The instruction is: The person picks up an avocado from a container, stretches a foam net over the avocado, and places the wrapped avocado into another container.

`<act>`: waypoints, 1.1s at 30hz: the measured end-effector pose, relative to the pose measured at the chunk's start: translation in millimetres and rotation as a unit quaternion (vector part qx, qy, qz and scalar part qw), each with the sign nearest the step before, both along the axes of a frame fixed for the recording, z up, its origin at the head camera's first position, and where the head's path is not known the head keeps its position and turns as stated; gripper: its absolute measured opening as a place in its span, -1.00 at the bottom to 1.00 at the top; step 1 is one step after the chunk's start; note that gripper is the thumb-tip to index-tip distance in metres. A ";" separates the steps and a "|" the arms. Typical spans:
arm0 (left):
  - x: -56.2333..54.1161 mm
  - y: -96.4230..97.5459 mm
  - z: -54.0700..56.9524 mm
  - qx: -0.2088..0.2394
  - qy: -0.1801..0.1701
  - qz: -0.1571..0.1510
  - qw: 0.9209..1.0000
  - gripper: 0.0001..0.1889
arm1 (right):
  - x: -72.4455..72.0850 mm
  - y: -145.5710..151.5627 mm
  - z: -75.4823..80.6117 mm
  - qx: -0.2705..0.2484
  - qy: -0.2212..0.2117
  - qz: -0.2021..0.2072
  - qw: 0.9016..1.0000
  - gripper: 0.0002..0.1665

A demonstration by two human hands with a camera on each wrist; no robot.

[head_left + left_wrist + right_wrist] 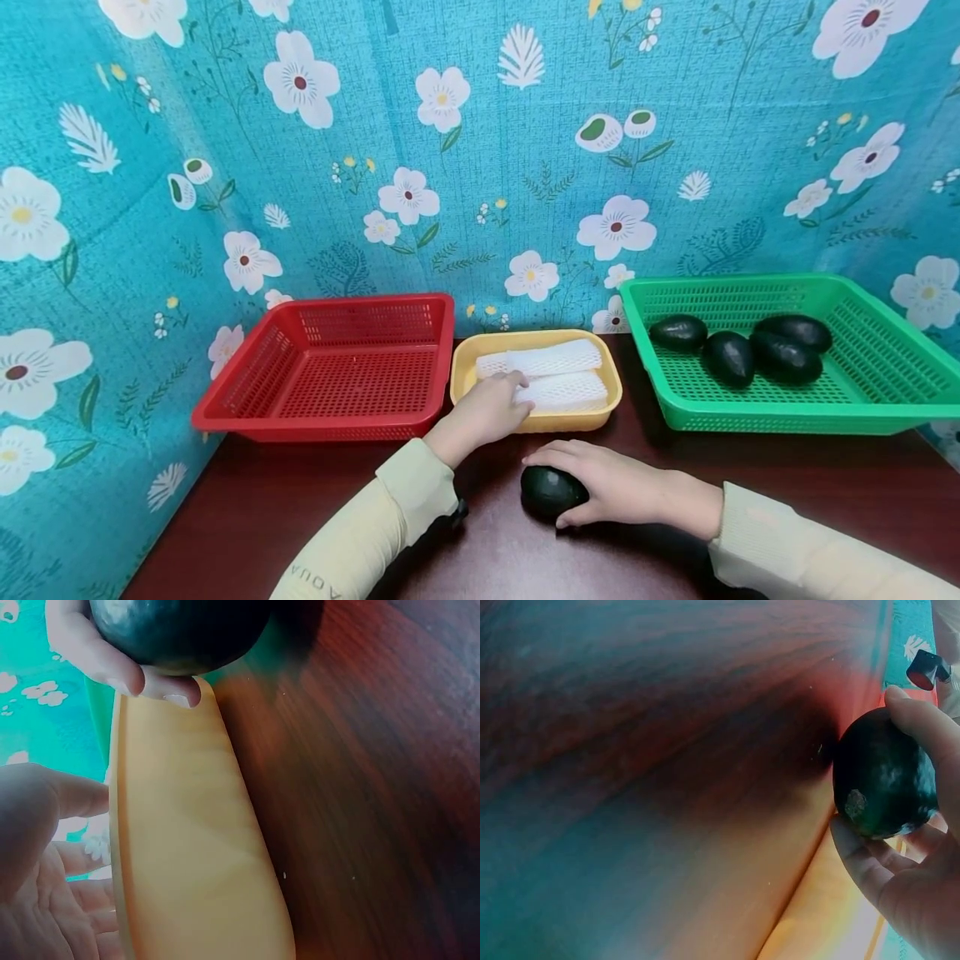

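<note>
In the head view my right hand (618,482) holds a dark, shiny avocado (551,490) just above the table. The right wrist view shows its stem scar, with thumb and fingers curved around the avocado (881,776). My left hand (487,410) reaches over the near rim of a yellow basket (611,387). Its fingers are at the white foam net sleeves (562,392) lying there. From the left wrist, thumb and fingers (79,859) look spread apart behind the rim, the fingertips partly hidden.
To the left stands a red basket (318,433) with nothing visible in it. A green basket (787,421) on the right has several avocados (787,357) inside. Behind the baskets hangs a blue flowered cloth (480,208). Everything stands on a dark brown table (480,558).
</note>
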State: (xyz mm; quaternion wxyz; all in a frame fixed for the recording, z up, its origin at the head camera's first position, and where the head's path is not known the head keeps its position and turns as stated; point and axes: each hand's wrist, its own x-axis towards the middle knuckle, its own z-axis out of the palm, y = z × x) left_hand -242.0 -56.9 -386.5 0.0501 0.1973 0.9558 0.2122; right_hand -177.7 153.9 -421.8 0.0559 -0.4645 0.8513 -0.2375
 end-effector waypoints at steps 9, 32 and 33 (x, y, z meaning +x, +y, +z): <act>1.0 4.4 -0.3 0.023 0.037 -0.017 0.999 -0.54 | 0.6 0.3 0.5 -0.009 0.007 0.003 1.000 -0.14; 4.5 -7.1 11.9 0.094 0.146 -0.032 0.984 -0.72 | -0.8 2.3 5.1 0.007 -0.013 -0.018 1.000 -0.09; 5.3 -7.8 12.3 0.098 0.147 -0.032 0.984 -0.72 | -0.8 2.6 6.1 0.006 -0.014 -0.019 1.000 -0.09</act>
